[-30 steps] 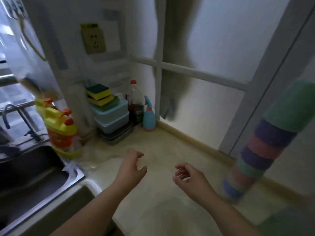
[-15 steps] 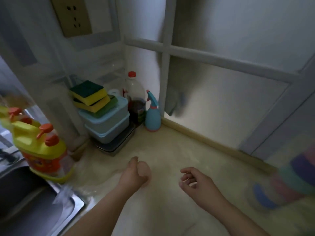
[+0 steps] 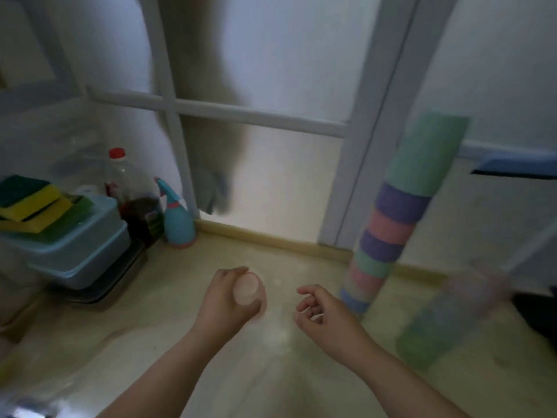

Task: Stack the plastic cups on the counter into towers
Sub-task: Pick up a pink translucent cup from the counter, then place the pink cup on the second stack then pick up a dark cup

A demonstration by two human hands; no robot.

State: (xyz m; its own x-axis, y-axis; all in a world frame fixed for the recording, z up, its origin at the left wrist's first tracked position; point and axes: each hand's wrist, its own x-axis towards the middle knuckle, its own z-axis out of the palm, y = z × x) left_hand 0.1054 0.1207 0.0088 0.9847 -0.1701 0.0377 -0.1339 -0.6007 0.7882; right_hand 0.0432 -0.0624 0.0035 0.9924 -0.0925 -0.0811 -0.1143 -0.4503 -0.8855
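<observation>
A tall tower of stacked plastic cups [image 3: 391, 233], banded green, purple, pink and blue, stands leaning on the pale counter [image 3: 180, 342] at the right. A second, shorter stack of greenish cups [image 3: 434, 327] sits blurred to its right, closer to me. My left hand [image 3: 229, 300] is curled around a small pale pink round object [image 3: 247, 289] that looks like a cup seen end on; blur hides its shape. My right hand [image 3: 325, 318] hovers beside it, left of the tower's base, fingers loosely bent and empty.
At the back left stand stacked blue lidded containers [image 3: 87, 251] with sponges [image 3: 30, 203] on top, a red-capped bottle [image 3: 132, 200] and a teal spray bottle [image 3: 177, 221]. A frosted window [image 3: 271, 176] closes the back. A dark object [image 3: 539, 315] lies at the right edge.
The view swung right and the cup tower came back into frame. My left hand went from spread fingers to curled around the pale pink round object. My right hand barely moved.
</observation>
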